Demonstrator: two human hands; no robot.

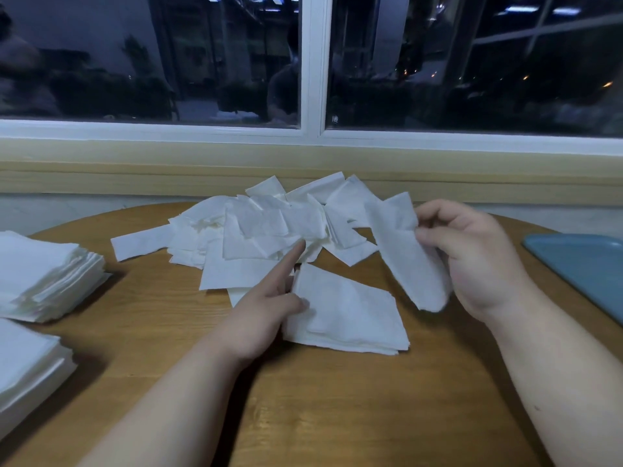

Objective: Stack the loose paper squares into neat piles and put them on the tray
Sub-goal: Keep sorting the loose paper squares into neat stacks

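The round table point(337, 399) is wood, brown with dark lines of grain, and its top looks smooth with a soft shine. The loose paper squares point(256, 227) heaped on it are thin, white, soft paper, matt and a bit wrinkly. The small pile point(350, 315) near the front is the same soft paper, and so is the paper sheet point(404, 257) that bends limply in the right hand point(472, 257). The two tall stacks point(43, 274) at the left are that white paper too, with fluffy, uneven edges. The tray point(586, 264) looks like blue plastic, smooth and dull. The window panes point(151, 55) are shiny glass, the window frame point(315, 62) is smooth and white, and the sill point(168, 163) looks like pale wood
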